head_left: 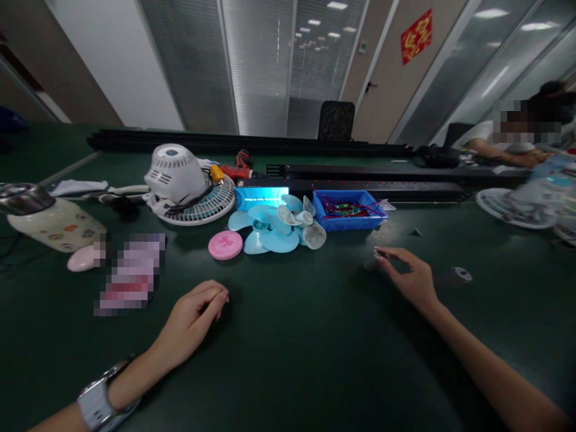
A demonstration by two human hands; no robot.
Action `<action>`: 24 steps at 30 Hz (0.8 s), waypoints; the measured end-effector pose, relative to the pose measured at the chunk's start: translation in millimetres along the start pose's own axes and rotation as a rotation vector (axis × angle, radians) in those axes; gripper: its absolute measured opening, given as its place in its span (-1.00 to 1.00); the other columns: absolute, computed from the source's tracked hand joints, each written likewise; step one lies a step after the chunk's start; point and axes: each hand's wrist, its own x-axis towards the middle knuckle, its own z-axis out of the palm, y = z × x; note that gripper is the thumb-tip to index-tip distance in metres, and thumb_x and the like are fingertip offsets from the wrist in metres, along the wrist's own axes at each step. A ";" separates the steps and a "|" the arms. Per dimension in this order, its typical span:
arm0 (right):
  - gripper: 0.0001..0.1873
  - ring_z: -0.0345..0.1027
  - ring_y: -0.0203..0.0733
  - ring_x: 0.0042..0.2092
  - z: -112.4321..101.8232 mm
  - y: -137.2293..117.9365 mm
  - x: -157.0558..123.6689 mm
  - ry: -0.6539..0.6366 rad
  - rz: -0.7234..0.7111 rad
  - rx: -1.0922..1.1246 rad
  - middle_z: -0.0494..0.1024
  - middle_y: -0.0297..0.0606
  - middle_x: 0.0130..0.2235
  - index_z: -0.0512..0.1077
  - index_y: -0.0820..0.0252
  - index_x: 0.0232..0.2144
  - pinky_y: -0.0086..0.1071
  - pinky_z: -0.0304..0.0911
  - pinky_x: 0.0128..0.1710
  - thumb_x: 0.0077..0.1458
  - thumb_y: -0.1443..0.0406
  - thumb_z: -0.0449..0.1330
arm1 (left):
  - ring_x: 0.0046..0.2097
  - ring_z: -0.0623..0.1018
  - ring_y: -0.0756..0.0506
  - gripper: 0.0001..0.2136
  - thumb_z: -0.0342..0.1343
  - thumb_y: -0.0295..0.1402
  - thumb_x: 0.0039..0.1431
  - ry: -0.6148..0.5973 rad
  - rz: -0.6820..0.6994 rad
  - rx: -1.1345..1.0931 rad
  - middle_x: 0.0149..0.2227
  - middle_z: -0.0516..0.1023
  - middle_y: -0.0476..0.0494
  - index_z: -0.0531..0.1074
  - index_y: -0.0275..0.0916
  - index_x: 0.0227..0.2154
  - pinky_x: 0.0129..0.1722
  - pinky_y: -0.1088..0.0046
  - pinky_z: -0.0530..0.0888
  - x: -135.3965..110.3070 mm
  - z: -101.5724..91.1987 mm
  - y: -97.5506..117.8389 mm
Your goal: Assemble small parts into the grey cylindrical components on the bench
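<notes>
My left hand [194, 318] rests on the dark green table [288, 360] with its fingers loosely curled and nothing in them; a watch sits on that wrist. My right hand [407, 276] reaches forward and pinches a small dark cylindrical part [374, 258] that stands on the table. A small round part [462, 274] lies to the right of that hand. Beyond my hands lie light blue fan blades [274, 228] and a pink round cap [225, 245].
A white fan motor housing [175, 174] lies on a fan grille [207, 207]. A blue tray [348, 211] holds wires. A red tool [240, 165], a bottle [49, 219] and a lit screen [261, 197] sit further off. Another person [517, 144] works at the far right.
</notes>
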 end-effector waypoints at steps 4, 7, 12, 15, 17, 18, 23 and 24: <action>-0.43 0.55 0.02 -0.14 3.6 4.1 -4.0 -0.074 0.162 0.045 0.64 -0.14 -0.11 0.52 0.18 0.00 -0.09 0.44 -0.05 0.00 0.00 0.33 | -0.32 0.49 -0.05 -0.60 -0.08 -0.23 0.34 0.007 0.013 0.012 -0.42 0.47 -0.07 0.31 -0.22 -0.63 -0.29 0.48 0.40 0.0 -1.2 3.0; -0.44 0.57 0.05 -0.16 4.2 -17.6 -3.6 -0.119 0.261 0.130 0.66 -0.11 -0.17 0.56 0.22 -0.07 -0.07 0.46 -0.08 -0.03 -0.01 0.35 | -0.28 0.50 -0.05 -0.65 -0.06 -0.24 0.35 0.014 0.023 -0.006 -0.39 0.49 -0.07 0.41 -0.21 -0.54 -0.23 0.46 0.42 -2.0 0.8 5.1; -0.54 0.53 -0.01 -0.04 27.3 -95.9 -8.4 -0.374 0.076 0.348 0.63 -0.20 -0.06 0.53 0.11 -0.02 -0.09 0.40 0.04 0.02 0.11 0.35 | -0.15 0.52 -0.08 -0.79 0.10 -0.27 0.28 -0.011 0.107 -0.006 -0.15 0.54 -0.10 0.49 -0.12 -0.06 -0.15 0.41 0.47 1.9 14.3 25.3; -0.57 0.52 -0.04 -0.04 54.2 -137.4 -12.3 -0.496 -0.031 0.441 0.63 -0.24 -0.06 0.53 0.07 -0.03 -0.10 0.38 0.04 0.00 0.18 0.38 | -0.03 0.49 -0.10 -0.68 0.15 -0.28 0.26 0.002 0.196 0.000 -0.04 0.52 -0.12 0.44 -0.05 0.07 -0.03 0.33 0.47 12.2 25.0 43.5; -0.58 0.51 -0.05 -0.03 71.1 -153.8 -14.0 -0.525 -0.042 0.509 0.62 -0.23 -0.06 0.53 0.08 -0.05 -0.12 0.37 0.04 0.00 0.20 0.38 | -0.02 0.48 -0.11 -0.69 0.15 -0.30 0.26 0.014 0.238 0.005 -0.05 0.51 -0.12 0.47 -0.03 0.05 -0.02 0.30 0.47 20.0 31.2 52.3; -0.58 0.51 -0.05 -0.03 78.0 -158.7 -14.7 -0.527 -0.038 0.547 0.62 -0.22 -0.05 0.52 0.10 -0.04 -0.13 0.37 0.03 0.01 0.21 0.37 | -0.03 0.48 -0.12 -0.71 0.16 -0.31 0.25 0.018 0.252 0.010 -0.07 0.52 -0.12 0.50 -0.03 0.03 -0.03 0.29 0.47 23.6 33.7 55.0; -0.58 0.48 -0.09 -0.04 92.1 -163.0 -19.0 -0.524 -0.006 0.647 0.59 -0.19 -0.05 0.48 0.13 0.00 -0.19 0.37 -0.02 0.06 0.25 0.32 | -0.06 0.48 -0.13 -0.79 0.22 -0.34 0.19 0.042 0.246 0.010 -0.13 0.53 -0.11 0.60 -0.02 -0.12 -0.09 0.28 0.47 33.7 39.9 57.2; -0.60 0.47 -0.10 -0.05 92.0 -162.6 -19.8 -0.534 -0.003 0.648 0.59 -0.19 -0.07 0.48 0.14 -0.01 -0.20 0.37 -0.04 0.07 0.26 0.32 | -0.06 0.48 -0.13 -0.79 0.23 -0.33 0.18 0.035 0.218 0.005 -0.13 0.53 -0.11 0.60 0.00 -0.12 -0.09 0.28 0.46 34.7 40.1 57.1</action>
